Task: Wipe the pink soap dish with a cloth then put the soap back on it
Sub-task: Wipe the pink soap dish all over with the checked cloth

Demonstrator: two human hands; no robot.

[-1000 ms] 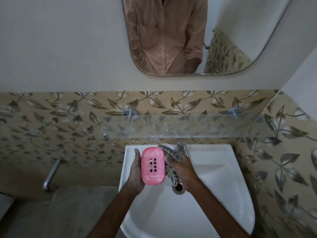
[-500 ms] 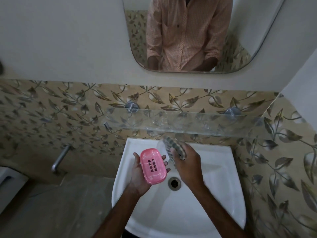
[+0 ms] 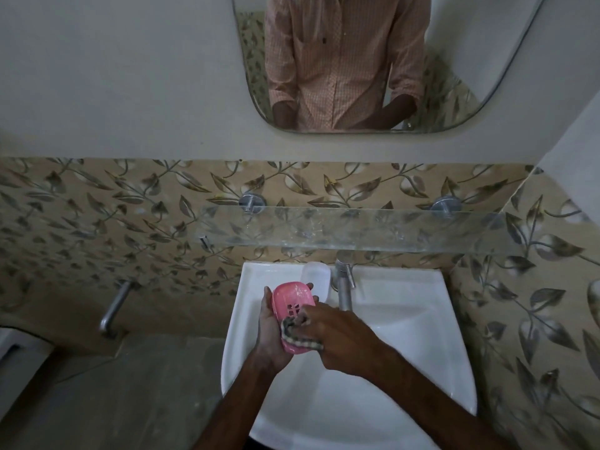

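Here the cloth (image 3: 300, 337) lies pressed inside the pink soap dish (image 3: 292, 311)

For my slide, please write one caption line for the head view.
Over a white sink, left hand holds pink soap dish; right hand wipes it with a striped cloth.

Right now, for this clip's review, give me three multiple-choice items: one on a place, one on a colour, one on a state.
1. Where is the soap dish?
A. on the glass shelf
B. in the left hand, over the sink
C. in the basin

2. What colour is the dish?
A. pink
B. blue
C. green

3. What is the cloth doing?
A. hanging on the tap
B. lying on the floor
C. pressed on the dish by the right hand

Key: B, the left hand cradles it above the sink; A, plainly pink; C, the right hand holds it there.
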